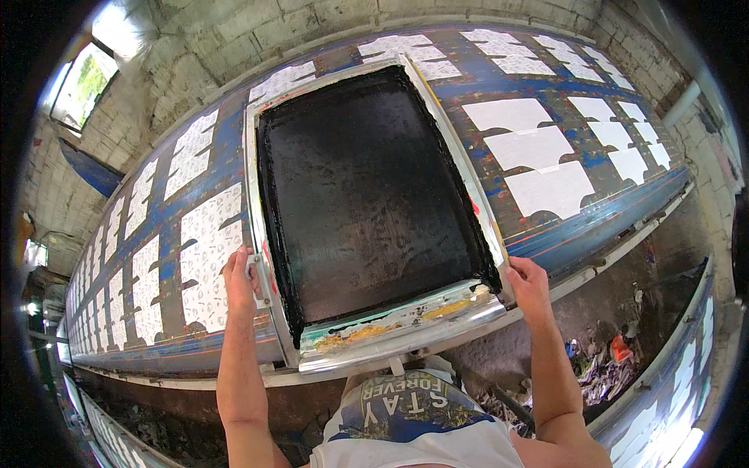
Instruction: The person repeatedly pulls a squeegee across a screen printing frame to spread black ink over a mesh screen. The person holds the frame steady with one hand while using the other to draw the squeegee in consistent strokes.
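my left hand (238, 281) curls round a pale handle (255, 274) and my right hand (528, 282) pinches the opposite edge of the frame (252, 179), which lies between my hands and reaches away from them. inside it is a black coat (367, 195); its near ledge (406, 316) has teal and yellow smears. under it runs a long blue-stained table (577, 222), with patterned white pieces (212, 257) left of my grip and plain white pieces (546, 187) to the right. beyond stands a block wall (257, 37); scraps (612, 374) lie below my right hand.
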Demonstrator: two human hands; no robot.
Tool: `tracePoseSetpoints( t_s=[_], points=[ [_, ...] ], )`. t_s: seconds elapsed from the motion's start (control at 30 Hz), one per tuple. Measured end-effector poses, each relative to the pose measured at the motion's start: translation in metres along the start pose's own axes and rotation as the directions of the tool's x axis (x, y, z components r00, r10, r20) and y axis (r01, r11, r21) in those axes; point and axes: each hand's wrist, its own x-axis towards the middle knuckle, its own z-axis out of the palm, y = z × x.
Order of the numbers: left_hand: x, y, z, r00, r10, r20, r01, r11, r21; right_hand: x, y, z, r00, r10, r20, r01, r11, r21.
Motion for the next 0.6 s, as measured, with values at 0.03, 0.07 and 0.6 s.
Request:
tracePoseSetpoints(
  t_s=[0.03, 0.07, 0.6],
  points=[
    [-0.002, 0.001, 0.005, 1.000, 0.003, 0.007, -0.003, 1.000, -0.003, 0.001, 0.002, -0.004, 1.000, 0.019, 0.020, -0.020, 1.000, 0.019],
    [-0.002, 0.000, 0.009, 0.999, 0.022, 0.026, -0.022, 1.000, 0.001, 0.000, 0.004, -0.007, 1.000, 0.001, 0.013, -0.002, 0.999, 0.039],
    [0.006, -0.020, 0.020, 0.999, -0.053, 0.005, 0.052, 0.987, 0.149, -0.054, -0.060, 0.016, 0.780, -0.584, 0.226, 0.610, 0.626, -0.486]
  ],
)
